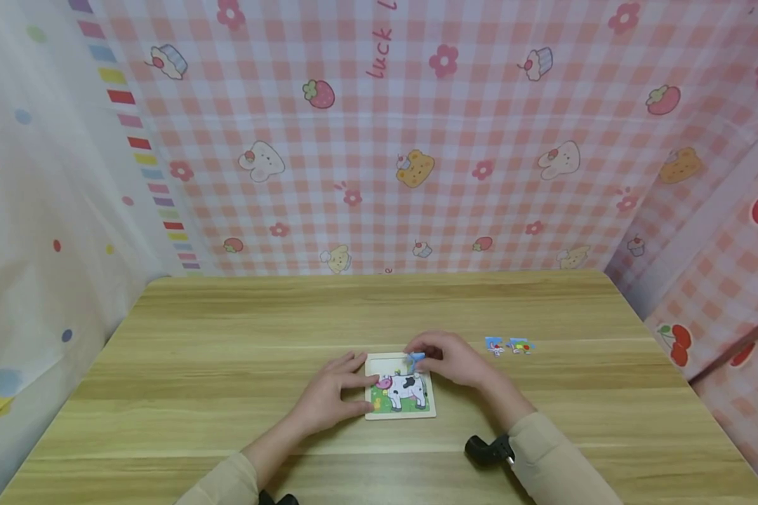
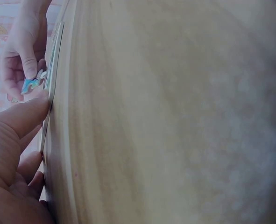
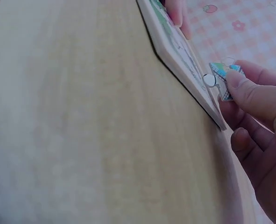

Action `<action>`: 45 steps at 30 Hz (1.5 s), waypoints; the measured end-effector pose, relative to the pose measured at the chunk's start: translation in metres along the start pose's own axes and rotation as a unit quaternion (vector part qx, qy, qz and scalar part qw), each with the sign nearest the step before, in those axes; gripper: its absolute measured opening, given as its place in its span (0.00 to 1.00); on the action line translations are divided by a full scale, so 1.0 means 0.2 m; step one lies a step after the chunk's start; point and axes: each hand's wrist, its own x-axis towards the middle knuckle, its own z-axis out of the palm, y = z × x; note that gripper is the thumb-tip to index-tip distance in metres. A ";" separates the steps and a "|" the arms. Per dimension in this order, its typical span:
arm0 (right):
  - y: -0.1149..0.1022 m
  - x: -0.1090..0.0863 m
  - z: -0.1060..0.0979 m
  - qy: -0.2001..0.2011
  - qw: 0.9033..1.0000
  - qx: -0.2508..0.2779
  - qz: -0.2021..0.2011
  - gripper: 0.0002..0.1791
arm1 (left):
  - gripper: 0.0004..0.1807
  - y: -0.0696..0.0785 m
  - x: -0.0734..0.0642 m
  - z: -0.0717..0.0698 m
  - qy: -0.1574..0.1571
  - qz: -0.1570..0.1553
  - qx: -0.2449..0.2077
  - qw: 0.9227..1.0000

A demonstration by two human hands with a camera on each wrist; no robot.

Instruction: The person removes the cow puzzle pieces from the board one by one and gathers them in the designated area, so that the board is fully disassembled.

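Observation:
A square wooden jigsaw puzzle (image 1: 401, 416) with a cow picture lies on the table, its lower part filled and pale backing showing at the upper left. My left hand (image 1: 328, 393) rests at its left side, thumb and extended fingers touching the frame. Over the upper right corner, my right hand (image 1: 451, 358) pinches a blue puzzle piece (image 1: 415, 360) between thumb and fingers. In the right wrist view this puzzle piece (image 3: 220, 80) is tilted above the frame, a rounded white knob toward the board. The left wrist view shows it held beyond my left fingers.
Two loose puzzle pieces, one with a white figure (image 1: 495, 346) and one more colourful (image 1: 521, 346), lie right of my right hand on the wooden table (image 1: 227, 393). A black device (image 1: 488, 450) sits by my right sleeve. A pink checked curtain (image 1: 379, 140) hangs behind.

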 end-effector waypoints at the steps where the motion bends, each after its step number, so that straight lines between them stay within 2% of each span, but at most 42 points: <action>1: 0.00 0.00 0.00 0.005 1.000 0.004 -0.001 0.12 | 0.24 0.00 0.00 0.00 0.000 0.000 0.000 1.000; 13: 0.03 -0.11 -0.08 0.054 0.998 0.007 0.006 0.12 | 0.24 0.00 0.00 0.01 0.000 -0.003 0.005 1.000; 18: 0.04 -0.17 -0.12 0.067 0.997 0.010 0.025 0.12 | 0.25 -0.01 0.00 0.01 0.003 -0.002 0.005 1.000; 22: 0.05 -0.21 -0.16 0.089 0.995 0.017 0.038 0.12 | 0.25 -0.01 0.00 0.01 0.004 -0.001 0.005 1.000; 34: 0.14 -0.35 -0.27 0.161 0.986 0.012 0.040 0.11 | 0.25 -0.01 0.00 0.00 0.003 -0.001 0.001 1.000; 45: 0.18 -0.45 -0.35 0.193 0.980 -0.010 0.038 0.11 | 0.25 -0.01 0.00 0.01 0.004 -0.001 0.000 1.000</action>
